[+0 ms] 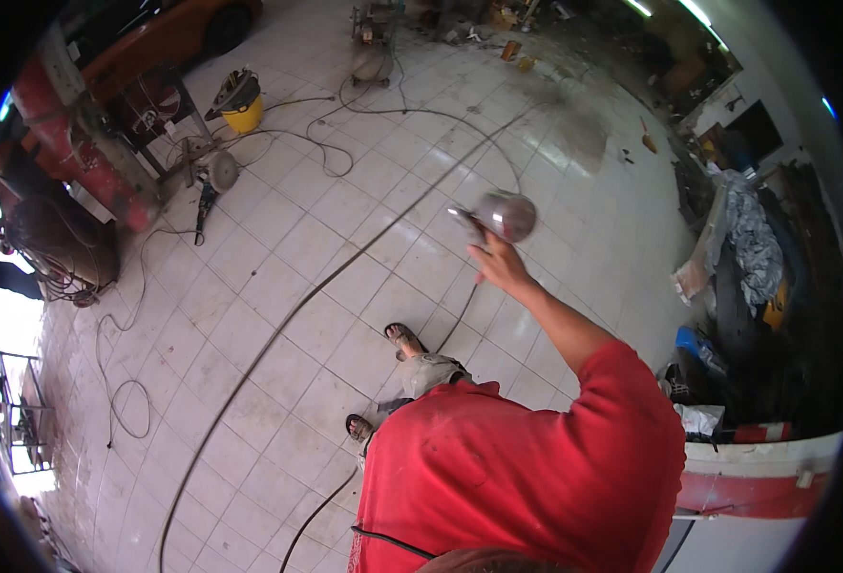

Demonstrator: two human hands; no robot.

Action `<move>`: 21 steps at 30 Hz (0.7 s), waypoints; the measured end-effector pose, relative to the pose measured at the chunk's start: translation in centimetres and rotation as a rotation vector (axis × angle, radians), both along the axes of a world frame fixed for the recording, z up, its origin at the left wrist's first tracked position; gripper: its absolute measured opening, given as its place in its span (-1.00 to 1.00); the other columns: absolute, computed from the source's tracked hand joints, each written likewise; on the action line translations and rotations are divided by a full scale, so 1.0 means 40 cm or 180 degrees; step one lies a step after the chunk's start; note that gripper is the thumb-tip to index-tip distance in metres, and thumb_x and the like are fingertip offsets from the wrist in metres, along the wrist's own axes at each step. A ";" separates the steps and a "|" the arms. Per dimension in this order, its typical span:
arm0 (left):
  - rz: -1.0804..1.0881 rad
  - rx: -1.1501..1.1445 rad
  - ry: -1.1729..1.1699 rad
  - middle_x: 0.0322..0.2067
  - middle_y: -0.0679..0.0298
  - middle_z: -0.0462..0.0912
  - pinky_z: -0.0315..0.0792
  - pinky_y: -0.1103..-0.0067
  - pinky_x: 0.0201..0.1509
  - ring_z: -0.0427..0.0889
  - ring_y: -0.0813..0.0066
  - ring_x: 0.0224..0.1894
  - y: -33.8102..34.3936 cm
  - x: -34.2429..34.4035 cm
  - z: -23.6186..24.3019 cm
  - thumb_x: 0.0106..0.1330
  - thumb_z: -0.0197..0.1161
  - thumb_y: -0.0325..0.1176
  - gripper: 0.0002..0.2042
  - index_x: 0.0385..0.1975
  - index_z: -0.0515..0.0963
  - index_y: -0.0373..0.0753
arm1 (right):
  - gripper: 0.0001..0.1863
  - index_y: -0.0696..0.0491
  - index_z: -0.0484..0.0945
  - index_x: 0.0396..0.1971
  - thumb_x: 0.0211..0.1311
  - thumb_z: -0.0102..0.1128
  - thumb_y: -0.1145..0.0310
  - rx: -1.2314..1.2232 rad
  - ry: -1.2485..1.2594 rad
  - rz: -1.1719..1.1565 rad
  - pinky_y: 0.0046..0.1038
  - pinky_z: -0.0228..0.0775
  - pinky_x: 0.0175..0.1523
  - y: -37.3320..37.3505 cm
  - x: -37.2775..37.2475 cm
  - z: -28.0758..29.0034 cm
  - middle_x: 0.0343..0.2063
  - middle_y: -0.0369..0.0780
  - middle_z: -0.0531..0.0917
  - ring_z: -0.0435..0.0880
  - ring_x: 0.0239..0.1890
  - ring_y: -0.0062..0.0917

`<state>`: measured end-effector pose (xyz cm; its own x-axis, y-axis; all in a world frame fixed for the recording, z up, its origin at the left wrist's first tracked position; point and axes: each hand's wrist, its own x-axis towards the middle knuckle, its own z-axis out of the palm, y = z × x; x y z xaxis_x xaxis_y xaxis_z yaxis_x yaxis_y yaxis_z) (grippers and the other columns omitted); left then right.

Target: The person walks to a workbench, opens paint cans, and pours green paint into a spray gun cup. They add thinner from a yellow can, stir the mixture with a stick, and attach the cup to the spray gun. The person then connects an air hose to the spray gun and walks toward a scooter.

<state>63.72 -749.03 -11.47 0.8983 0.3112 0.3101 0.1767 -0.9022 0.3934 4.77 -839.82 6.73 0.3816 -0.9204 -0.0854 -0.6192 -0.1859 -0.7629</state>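
My right arm, in a red sleeve, reaches forward over the tiled floor. The fingers of my right hand (501, 262) are wrapped round what looks like a spray gun (464, 225), blurred by motion. A rounded, shiny cup (507, 217) with a reddish-brown patch sits on it. Below the hand, a thin dark hose (462, 310) runs down toward my feet. My left hand is out of the picture; the red shirt (498, 468) fills the lower middle.
A long dark hose (321, 284) crosses the tiles diagonally. To the left lie a corded grinder-like tool (206, 202) with a round pad, and a yellow bucket (244, 116) beside a red post (83, 143). An orange car (178, 43) stands far left. Crumpled silver sheeting (758, 244) hangs at right.
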 end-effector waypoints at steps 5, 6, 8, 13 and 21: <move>0.0411 -0.0235 0.0531 0.05 0.06 0.69 0.49 0.42 0.28 0.64 0.26 0.09 0.004 -0.078 -0.106 0.50 0.09 -0.33 -0.68 0.08 0.60 -0.41 | -0.27 0.19 0.07 0.46 0.42 0.12 0.25 0.0222 -0.0256 -0.1336 -0.39 0.63 -0.56 0.218 -0.201 0.004 0.17 0.12 0.48 0.79 -0.52 -0.18; 0.0370 -0.0268 0.0624 0.06 0.06 0.68 0.49 0.41 0.28 0.63 0.25 0.10 -0.010 -0.083 -0.119 0.50 0.09 -0.33 -0.67 0.08 0.60 -0.41 | -0.28 0.19 0.08 0.45 0.41 0.12 0.26 0.0393 -0.0438 -0.1552 -0.38 0.64 -0.56 0.243 -0.235 -0.024 0.12 0.11 0.51 0.78 -0.55 -0.17; 0.0283 -0.0344 0.0760 0.07 0.06 0.67 0.49 0.41 0.28 0.62 0.25 0.12 -0.047 -0.098 -0.138 0.50 0.10 -0.32 -0.67 0.09 0.60 -0.41 | -0.32 0.18 0.12 0.38 0.37 0.14 0.26 0.0671 -0.0758 -0.1920 -0.35 0.65 -0.54 0.279 -0.277 -0.087 -0.01 0.05 0.57 0.75 -0.62 -0.16; 0.0134 -0.0455 0.0999 0.11 0.04 0.64 0.49 0.39 0.28 0.59 0.25 0.16 -0.134 -0.116 -0.186 0.50 0.11 -0.30 -0.65 0.11 0.59 -0.40 | -0.46 0.16 0.25 0.17 0.30 0.20 0.26 0.0995 -0.1170 -0.2115 -0.33 0.67 -0.51 0.352 -0.293 -0.148 -0.18 -0.08 0.62 0.71 -0.68 -0.16; 0.0119 -0.0480 0.1142 0.17 0.02 0.59 0.49 0.36 0.29 0.55 0.24 0.22 -0.185 -0.132 -0.220 0.49 0.14 -0.26 -0.62 0.15 0.57 -0.39 | -0.24 0.26 0.17 0.36 0.31 0.22 0.16 0.1089 -0.1001 -0.1764 -0.41 0.62 -0.51 0.301 -0.305 -0.202 -0.11 0.00 0.61 0.75 -0.64 -0.21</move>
<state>58.43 -756.42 -20.28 0.9285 0.3639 -0.0733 0.3588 -0.8293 0.4284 -7.42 -827.78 -1.36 -0.0796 -0.9271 -0.3663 -0.2947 0.3729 -0.8798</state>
